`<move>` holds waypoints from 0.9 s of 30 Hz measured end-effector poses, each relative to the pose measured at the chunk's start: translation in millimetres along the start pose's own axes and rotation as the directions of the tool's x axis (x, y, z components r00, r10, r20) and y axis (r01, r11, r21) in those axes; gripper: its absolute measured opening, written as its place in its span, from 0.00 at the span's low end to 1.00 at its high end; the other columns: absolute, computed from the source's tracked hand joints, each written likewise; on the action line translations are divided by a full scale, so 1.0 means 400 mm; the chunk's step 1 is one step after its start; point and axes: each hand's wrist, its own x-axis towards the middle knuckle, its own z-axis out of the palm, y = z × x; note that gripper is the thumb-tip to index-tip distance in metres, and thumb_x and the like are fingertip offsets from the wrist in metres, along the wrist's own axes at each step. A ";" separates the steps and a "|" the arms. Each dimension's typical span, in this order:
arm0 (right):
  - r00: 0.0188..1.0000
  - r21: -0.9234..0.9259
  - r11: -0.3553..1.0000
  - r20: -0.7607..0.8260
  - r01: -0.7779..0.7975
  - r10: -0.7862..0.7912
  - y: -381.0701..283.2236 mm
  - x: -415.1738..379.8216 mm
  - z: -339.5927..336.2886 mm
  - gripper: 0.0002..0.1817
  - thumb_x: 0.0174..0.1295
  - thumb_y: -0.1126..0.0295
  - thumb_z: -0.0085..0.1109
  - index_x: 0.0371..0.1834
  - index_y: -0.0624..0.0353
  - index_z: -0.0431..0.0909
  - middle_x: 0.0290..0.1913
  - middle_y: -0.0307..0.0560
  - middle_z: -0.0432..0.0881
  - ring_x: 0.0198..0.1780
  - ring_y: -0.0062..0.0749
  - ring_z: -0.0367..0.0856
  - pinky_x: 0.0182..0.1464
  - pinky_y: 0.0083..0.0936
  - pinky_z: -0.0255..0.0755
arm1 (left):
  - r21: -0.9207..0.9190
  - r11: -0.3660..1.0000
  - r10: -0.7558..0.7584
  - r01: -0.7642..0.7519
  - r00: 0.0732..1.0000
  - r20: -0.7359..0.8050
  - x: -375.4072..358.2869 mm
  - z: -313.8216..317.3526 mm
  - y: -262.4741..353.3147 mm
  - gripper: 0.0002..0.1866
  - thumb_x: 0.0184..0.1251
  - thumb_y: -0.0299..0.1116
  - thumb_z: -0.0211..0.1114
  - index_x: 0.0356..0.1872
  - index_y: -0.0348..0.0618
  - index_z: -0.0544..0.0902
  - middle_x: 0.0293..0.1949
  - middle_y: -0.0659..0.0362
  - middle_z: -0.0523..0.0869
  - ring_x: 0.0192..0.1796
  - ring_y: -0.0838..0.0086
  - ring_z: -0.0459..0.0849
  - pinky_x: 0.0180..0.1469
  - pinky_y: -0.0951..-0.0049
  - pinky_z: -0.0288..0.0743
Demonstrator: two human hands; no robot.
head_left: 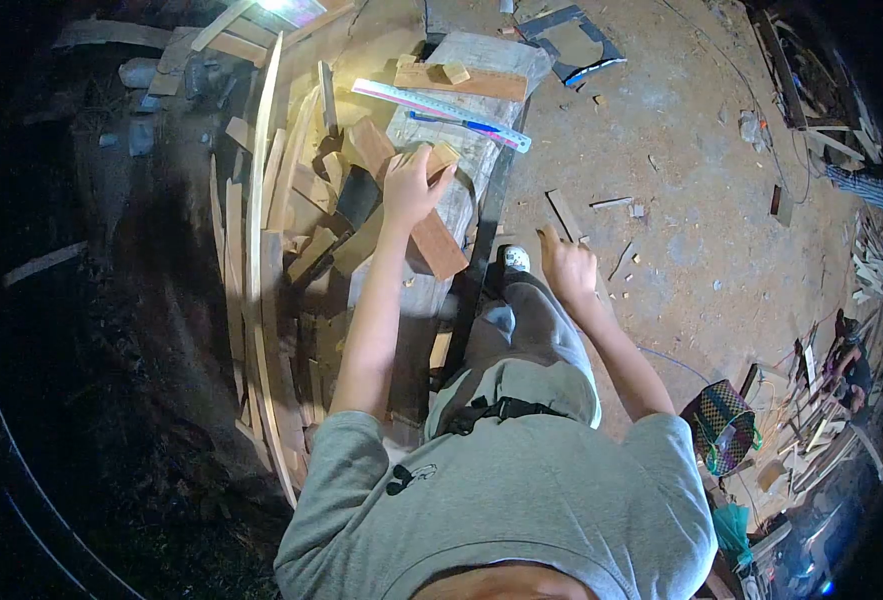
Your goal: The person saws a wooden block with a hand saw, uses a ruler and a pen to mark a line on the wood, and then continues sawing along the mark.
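Note:
My left hand [411, 188] is closed around a small pale wood block [443, 157] above the workbench [460, 205], with thumb and fingers on either side of it. Beneath that hand and wrist lie reddish-brown wood blocks [438, 248]. Just beyond it on the bench are a long ruler [391, 94] and a blue pen [451, 122]. My right hand [568, 268] hangs over the floor to the right of the bench, its fingers curled; I cannot tell what, if anything, is in them. A dark wood strip [562, 213] shows just past its fingertips.
At the far bench end, a brown board [466, 81] carries a small wood cube [456, 72]. Long wood strips [257, 230] and offcuts crowd the left side. Scraps dot the floor [691, 220]. A checkered basket [723, 428] and a wood pile [816, 405] are at right.

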 end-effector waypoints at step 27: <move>0.998 0.088 0.996 0.053 0.014 -0.019 -0.054 0.059 -0.022 0.09 0.57 0.67 0.47 0.41 0.51 0.69 0.17 0.50 0.78 0.22 0.43 0.80 0.20 0.37 0.72 | 0.009 1.000 0.006 -0.006 1.000 0.023 0.003 -0.016 0.006 0.19 0.54 0.46 0.61 0.37 0.38 0.75 0.27 0.50 0.80 0.34 0.55 0.78 0.44 0.61 0.66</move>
